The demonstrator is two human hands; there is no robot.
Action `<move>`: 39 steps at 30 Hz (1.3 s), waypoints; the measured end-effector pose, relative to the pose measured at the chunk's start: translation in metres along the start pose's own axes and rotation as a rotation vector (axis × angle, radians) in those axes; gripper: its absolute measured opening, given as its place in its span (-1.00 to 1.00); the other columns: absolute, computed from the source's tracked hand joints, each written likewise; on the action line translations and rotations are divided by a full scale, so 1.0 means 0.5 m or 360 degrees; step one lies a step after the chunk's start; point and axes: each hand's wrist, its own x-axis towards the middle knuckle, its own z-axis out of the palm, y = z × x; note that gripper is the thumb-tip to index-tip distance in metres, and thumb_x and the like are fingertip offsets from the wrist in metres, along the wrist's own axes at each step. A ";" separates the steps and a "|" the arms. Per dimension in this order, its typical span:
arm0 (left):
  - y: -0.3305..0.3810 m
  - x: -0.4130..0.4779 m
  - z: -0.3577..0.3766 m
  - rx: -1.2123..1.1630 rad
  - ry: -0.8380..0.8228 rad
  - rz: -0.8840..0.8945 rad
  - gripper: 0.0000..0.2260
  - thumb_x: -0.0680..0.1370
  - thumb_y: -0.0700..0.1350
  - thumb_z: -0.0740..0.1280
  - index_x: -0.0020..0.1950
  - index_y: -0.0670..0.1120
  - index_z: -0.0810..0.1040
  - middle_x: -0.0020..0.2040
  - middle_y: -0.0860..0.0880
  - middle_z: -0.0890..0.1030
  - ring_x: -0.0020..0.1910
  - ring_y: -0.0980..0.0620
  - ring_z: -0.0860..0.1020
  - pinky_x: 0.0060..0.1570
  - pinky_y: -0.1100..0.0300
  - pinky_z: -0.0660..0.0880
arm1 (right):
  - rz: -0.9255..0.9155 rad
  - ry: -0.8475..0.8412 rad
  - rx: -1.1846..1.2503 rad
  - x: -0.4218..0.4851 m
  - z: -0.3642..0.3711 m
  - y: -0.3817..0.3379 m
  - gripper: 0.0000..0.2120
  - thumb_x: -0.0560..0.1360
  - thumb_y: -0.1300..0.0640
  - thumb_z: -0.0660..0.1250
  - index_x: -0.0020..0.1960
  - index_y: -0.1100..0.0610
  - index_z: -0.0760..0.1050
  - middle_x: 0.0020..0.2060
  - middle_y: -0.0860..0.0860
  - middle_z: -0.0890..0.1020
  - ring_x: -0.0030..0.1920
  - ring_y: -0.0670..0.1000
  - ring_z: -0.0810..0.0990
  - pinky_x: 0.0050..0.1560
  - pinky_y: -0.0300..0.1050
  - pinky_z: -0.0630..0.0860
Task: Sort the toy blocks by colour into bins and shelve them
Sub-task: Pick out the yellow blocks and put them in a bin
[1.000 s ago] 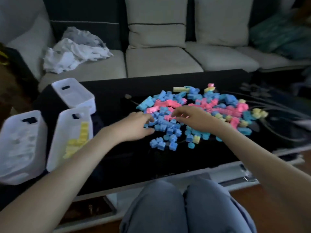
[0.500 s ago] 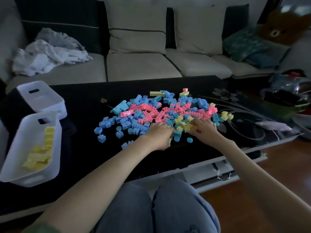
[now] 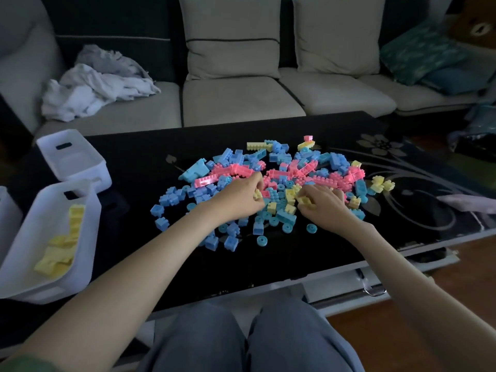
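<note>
A pile of blue, pink and yellow toy blocks [image 3: 290, 175] is spread over the middle of the black table [image 3: 139, 167]. My left hand [image 3: 237, 200] sits at the pile's near side and pinches a yellow block [image 3: 257, 195] between thumb and fingers. My right hand [image 3: 323, 204] is just right of it, fingers curled round a yellow block [image 3: 306, 201]. A white bin [image 3: 29, 275] at the left holds several yellow blocks [image 3: 63, 247]. Behind it stands a second white bin [image 3: 72, 159], showing nothing inside.
The edge of a third white bin [image 3: 5, 210] shows at the far left. A sofa [image 3: 241, 100] with cushions and crumpled cloth [image 3: 94, 87] runs behind the table. My knees [image 3: 241, 339] are under the table's near edge. A pale object [image 3: 469, 202] lies at the table's right end.
Both hands have shifted slightly and each now has a yellow block from the cluster at the pile's near side. The camera view has settled back toward the left.
</note>
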 end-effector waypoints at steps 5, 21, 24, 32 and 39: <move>0.010 0.031 0.028 0.0295 -0.0114 0.0077 -0.74 0.64 -0.10 0.09 0.30 -0.02 0.41 0.02 -0.04 0.29 0.06 0.02 0.34 0.00 0.17 0.31 | -0.0007 0.0077 0.0347 0.014 -0.027 0.012 -0.87 0.53 0.02 0.25 0.04 0.02 0.38 -0.17 -0.15 0.48 -0.10 -0.02 0.48 0.13 -0.02 0.37; 0.003 0.038 0.036 0.0398 -0.0070 0.0041 -0.73 0.60 0.06 0.22 0.14 -0.12 0.43 0.00 -0.04 0.25 0.15 -0.05 0.30 0.10 0.08 0.31 | -0.0106 -0.0390 -0.0052 0.080 -0.006 -0.074 -0.88 0.53 0.18 0.23 0.05 0.08 0.34 -0.01 0.00 0.52 -0.06 0.03 0.52 0.00 0.03 0.53; 0.002 0.025 0.028 0.0254 -0.0063 -0.0072 -0.73 0.60 0.06 0.22 0.15 -0.11 0.44 0.02 -0.04 0.27 0.16 -0.02 0.29 0.19 0.05 0.32 | -0.0039 -0.0388 -0.0088 0.089 -0.007 -0.083 -0.94 0.56 0.19 0.18 0.03 0.08 0.37 -0.05 0.02 0.54 -0.11 0.02 0.52 -0.03 0.01 0.55; -0.010 -0.029 -0.028 0.0030 0.0071 -0.0166 -0.70 0.61 0.05 0.20 0.23 -0.12 0.45 0.17 -0.11 0.32 0.29 -0.07 0.28 0.31 0.04 0.27 | 0.0068 -0.0014 0.0259 0.068 -0.059 -0.109 -0.87 0.56 0.17 0.22 0.10 0.11 0.39 -0.09 0.00 0.50 -0.22 -0.03 0.49 -0.31 -0.19 0.40; -0.059 -0.147 -0.104 -0.0116 0.0292 -0.0329 -0.74 0.61 0.02 0.21 0.20 -0.10 0.46 0.19 -0.12 0.34 0.16 -0.05 0.38 0.15 0.16 0.33 | -0.0139 0.0014 0.0643 0.063 -0.080 -0.265 -0.86 0.53 0.10 0.29 0.09 0.02 0.42 -0.16 0.05 0.59 -0.30 0.00 0.52 -0.39 -0.26 0.37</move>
